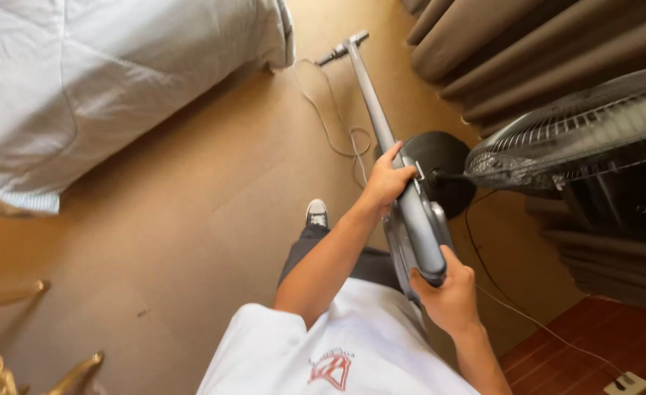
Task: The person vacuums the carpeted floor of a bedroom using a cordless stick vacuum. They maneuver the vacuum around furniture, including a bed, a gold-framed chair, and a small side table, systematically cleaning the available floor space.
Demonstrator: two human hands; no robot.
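Observation:
I hold a grey stick vacuum cleaner [418,227] with both hands. My left hand [387,178] grips the upper end of its tube, where the tube meets the body. My right hand [449,292] is closed around the handle at the rear of the body. The long tube [368,88] runs away from me to the floor head [343,48], which rests on the tan carpet beside the corner of the bed. My shoe [317,213] shows below my left forearm.
A bed with pale bedding [103,80] fills the upper left. A black pedestal fan [579,139] with a round base [444,164] stands close on the right, before brown curtains [513,51]. A thin cord [337,132] lies on the carpet. Gilded furniture legs [16,344] sit lower left.

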